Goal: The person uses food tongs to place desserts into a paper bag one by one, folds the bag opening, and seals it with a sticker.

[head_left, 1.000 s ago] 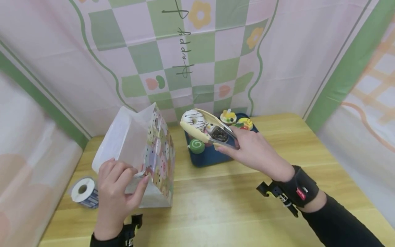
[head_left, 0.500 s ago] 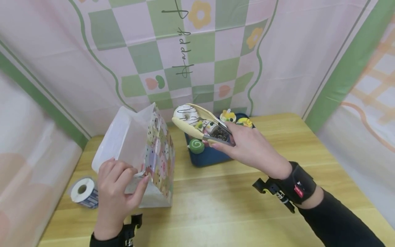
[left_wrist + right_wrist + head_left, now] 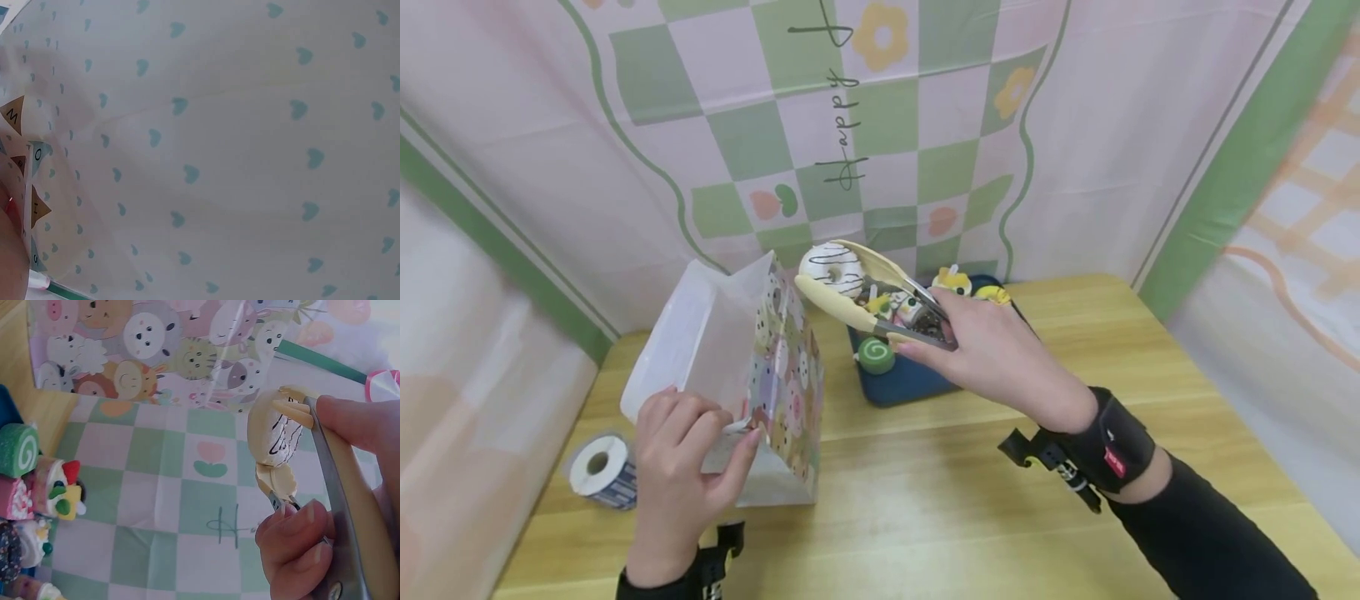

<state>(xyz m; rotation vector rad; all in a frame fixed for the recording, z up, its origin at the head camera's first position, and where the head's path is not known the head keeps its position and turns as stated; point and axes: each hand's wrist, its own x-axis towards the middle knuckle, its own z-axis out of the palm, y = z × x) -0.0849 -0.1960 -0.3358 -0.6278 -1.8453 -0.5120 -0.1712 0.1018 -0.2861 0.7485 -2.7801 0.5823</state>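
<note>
My right hand (image 3: pixel 992 354) grips a pair of tongs (image 3: pixel 842 308) with cream tips and metal arms. Between the tips is a white donut (image 3: pixel 832 268) with dark icing lines, held above the left edge of the blue tray (image 3: pixel 898 383). In the right wrist view the donut (image 3: pixel 275 431) stands on edge between the tong tips. With thumb and fingers my left hand (image 3: pixel 688 467) pinches the near rim of an upright paper bag (image 3: pixel 790 383) printed with cartoon animals. The bag's mouth gapes, showing a white inside. Mostly a pale heart-print surface (image 3: pixel 244 150) fills the left wrist view.
On the tray sit a green swirl roll (image 3: pixel 876 356), a dark donut (image 3: pixel 9 553) and several small cakes, partly hidden by the tongs. A roll of labels (image 3: pixel 602 471) stands left of the bag. Printed curtains (image 3: pixel 887 125) enclose the wooden table (image 3: pixel 925 500) behind and at both sides.
My right hand has moved left, carrying the tongs and white donut from over the tray toward the bag and slightly up. My left hand stays on the bag's rim.
</note>
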